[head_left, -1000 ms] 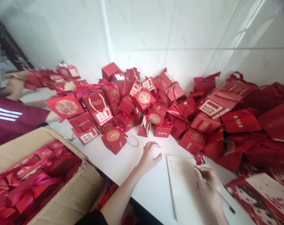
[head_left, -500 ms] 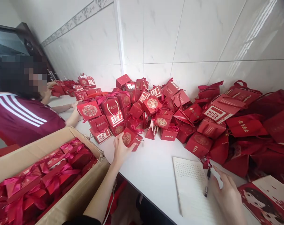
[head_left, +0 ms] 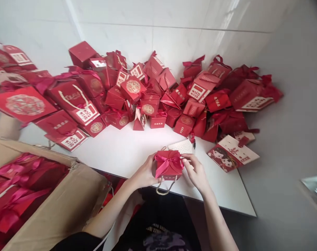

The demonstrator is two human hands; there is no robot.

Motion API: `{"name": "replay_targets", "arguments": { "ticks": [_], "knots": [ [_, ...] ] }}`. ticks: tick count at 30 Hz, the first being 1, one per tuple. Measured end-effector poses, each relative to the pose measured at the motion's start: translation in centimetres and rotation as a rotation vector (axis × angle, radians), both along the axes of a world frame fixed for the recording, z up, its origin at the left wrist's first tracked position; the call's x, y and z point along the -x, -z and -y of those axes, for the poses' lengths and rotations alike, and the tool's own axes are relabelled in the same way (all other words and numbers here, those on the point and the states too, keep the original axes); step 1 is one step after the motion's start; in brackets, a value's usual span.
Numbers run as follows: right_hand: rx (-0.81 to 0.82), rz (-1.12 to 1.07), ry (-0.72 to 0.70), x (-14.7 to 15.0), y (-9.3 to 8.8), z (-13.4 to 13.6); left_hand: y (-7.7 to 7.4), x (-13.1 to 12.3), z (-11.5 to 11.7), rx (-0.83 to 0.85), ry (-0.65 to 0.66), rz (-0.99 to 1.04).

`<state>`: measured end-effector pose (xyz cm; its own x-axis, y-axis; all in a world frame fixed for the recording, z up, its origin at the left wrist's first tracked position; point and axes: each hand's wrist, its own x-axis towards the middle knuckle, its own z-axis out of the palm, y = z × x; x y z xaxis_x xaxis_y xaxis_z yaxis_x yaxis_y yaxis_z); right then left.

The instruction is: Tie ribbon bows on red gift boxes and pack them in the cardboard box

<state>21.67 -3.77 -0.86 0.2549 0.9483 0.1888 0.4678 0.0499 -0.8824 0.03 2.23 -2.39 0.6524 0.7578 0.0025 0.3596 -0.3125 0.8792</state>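
Observation:
I hold a small red gift box with a pink ribbon bow and a rope handle hanging below it, over the near edge of the white table. My left hand grips the box's left side. My right hand pinches the bow's ribbon on the right side. Just behind the box lies a lined notebook, partly hidden by it.
A large heap of red gift boxes and bags fills the back of the table along the tiled wall. An open cardboard carton of ribboned red boxes stands at the left. A red card with cartoon figures lies at right. Another person's arm shows at far left.
My left hand picked a red box from the pile and brought it to the table's near edge. My right hand left the pen and notebook and took the box's ribbon. The view swung right.

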Motion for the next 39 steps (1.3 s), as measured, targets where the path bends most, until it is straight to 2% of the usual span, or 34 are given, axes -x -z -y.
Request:
{"name": "replay_targets", "arguments": {
  "ticks": [3,5,7,9,10,12,15,19,23,25,26,28,30,32,33,35,39],
  "knots": [
    [0.065,-0.163,0.089,-0.1,-0.3,1.2,-0.3,-0.5,-0.9,0.05,0.154,-0.028],
    [0.107,-0.268,0.188,-0.9,0.0,1.6,-0.6,0.0,-1.5,0.09,0.203,-0.038],
    [0.186,-0.327,0.214,-1.7,0.4,1.8,-1.2,0.7,-1.8,0.139,0.113,-0.002],
    [0.266,-0.367,0.159,-2.2,0.8,1.8,-2.0,0.9,-1.4,0.181,-0.036,0.041],
    [0.288,-0.395,0.12,-2.2,0.9,1.8,-2.4,0.8,-0.9,0.202,-0.07,0.035],
    [0.286,-0.474,0.073,-1.9,0.8,1.7,-3.4,0.1,0.3,0.226,-0.063,-0.041],
    [0.222,-0.559,0.079,-1.2,0.3,1.4,-4.2,-1.4,1.8,0.222,-0.028,-0.14],
    [0.153,-0.569,0.093,-0.8,0.0,1.2,-4.3,-2.5,2.4,0.26,-0.006,-0.052],
    [0.148,-0.624,0.117,-1.0,0.5,1.2,-4.0,-2.2,2.1,0.292,0.036,0.016],
    [0.12,-0.618,0.193,-1.6,1.0,1.4,-3.8,-1.3,1.6,0.308,0.045,0.014],
    [0.069,-0.607,0.282,-2.3,1.1,1.5,-3.6,-0.6,1.1,0.322,0.025,0.024],
    [-0.092,-0.586,0.533,-4.2,1.0,1.9,-3.6,1.1,-0.1,0.361,-0.099,0.119],
    [-0.248,-0.585,0.737,-6.5,-0.1,2.5,-4.1,3.0,-1.5,0.385,-0.328,0.362],
    [-0.31,-0.566,0.748,-8.3,-2.1,2.9,-5.4,4.0,-2.9,0.361,-0.456,0.589],
    [-0.319,-0.564,0.676,-8.7,-3.5,2.9,-6.3,4.0,-3.4,0.348,-0.456,0.659],
    [-0.324,-0.568,0.494,-8.6,-6.6,2.5,-8.5,2.8,-4.2,0.333,-0.373,0.725],
    [-0.35,-0.51,0.185,-5.6,-12.3,0.3,-13.0,-2.1,-4.8,0.335,-0.155,0.65]
  ]
}}
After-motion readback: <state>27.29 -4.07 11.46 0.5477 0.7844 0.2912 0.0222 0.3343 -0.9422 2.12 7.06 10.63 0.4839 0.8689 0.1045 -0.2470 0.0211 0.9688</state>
